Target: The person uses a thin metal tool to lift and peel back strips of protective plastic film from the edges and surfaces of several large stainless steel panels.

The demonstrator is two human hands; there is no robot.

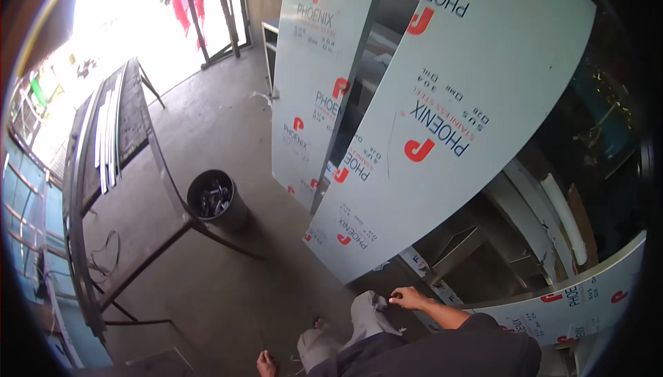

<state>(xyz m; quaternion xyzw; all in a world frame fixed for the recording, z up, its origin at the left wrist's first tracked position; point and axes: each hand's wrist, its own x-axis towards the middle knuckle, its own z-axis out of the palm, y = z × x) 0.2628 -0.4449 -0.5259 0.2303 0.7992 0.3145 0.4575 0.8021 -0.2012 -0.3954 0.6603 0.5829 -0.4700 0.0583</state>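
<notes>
My right hand (407, 298) hangs beside my right knee, palm side inward. Its fingers are loosely bent, with a small gap between them, and I see nothing held. Low in the view, my left hand (266, 364) is only partly visible; its fingers curl, and what they might hold is hidden. Ahead of my right hand leans a large steel sheet (442, 100) covered in printed pale film. A narrower sheet of the same kind (304, 80) stands upright behind it. My legs in grey trousers (369, 315) are on the concrete floor.
A dark metal-framed table (131, 239) runs along the left, bearing several long metal strips (107, 135). Next to its leg stands a black bucket (235, 211) of scraps. Another film-covered sheet (580, 308) curves at the lower right, near white tubes (563, 218). A bright doorway lies at the back.
</notes>
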